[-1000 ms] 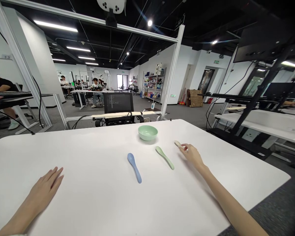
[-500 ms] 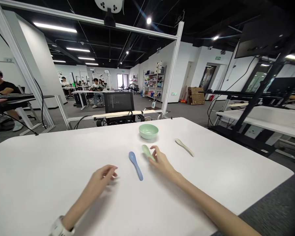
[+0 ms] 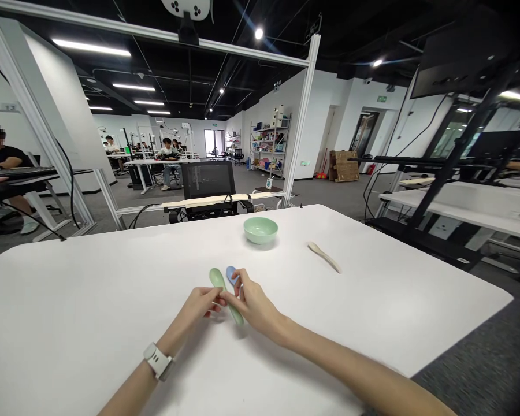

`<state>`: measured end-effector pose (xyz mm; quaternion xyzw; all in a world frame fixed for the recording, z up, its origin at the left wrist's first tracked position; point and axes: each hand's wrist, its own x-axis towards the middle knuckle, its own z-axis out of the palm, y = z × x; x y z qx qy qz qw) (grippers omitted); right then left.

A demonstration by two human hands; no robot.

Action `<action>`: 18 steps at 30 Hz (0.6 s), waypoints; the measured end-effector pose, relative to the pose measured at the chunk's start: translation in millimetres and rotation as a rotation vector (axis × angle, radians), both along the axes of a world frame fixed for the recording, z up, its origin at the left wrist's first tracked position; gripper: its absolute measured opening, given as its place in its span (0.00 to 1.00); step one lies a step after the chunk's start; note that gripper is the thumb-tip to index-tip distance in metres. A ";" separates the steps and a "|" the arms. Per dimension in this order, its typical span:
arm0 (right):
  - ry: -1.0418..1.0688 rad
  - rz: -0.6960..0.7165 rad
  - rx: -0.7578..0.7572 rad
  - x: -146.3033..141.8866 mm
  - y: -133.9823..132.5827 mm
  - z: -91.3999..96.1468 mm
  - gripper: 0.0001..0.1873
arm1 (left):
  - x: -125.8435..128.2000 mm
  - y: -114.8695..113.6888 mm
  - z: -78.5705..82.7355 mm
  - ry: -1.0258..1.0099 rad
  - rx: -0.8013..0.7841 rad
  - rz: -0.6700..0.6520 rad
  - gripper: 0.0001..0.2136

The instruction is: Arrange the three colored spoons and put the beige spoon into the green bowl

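Pointing far-left, green spoon (image 3: pixel 217 278), handle near-right.

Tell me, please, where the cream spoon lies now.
In the head view, the cream spoon lies flat on the white table, on the right side, just right of the green bowl and apart from it.
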<state>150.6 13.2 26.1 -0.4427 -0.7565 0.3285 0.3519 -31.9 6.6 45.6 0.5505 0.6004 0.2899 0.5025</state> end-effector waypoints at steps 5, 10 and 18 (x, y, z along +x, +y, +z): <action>-0.304 -0.169 0.118 1.9 9.4 -4.0 0.15 | -2.9 9.9 -4.2 0.159 0.050 0.023 0.20; -0.357 -0.119 0.058 4.2 18.2 -17.7 0.19 | 8.9 15.6 -7.1 0.393 0.116 0.060 0.18; -0.294 -0.274 0.092 86.1 43.0 -20.1 0.19 | 39.8 26.0 -2.4 0.576 0.134 0.067 0.17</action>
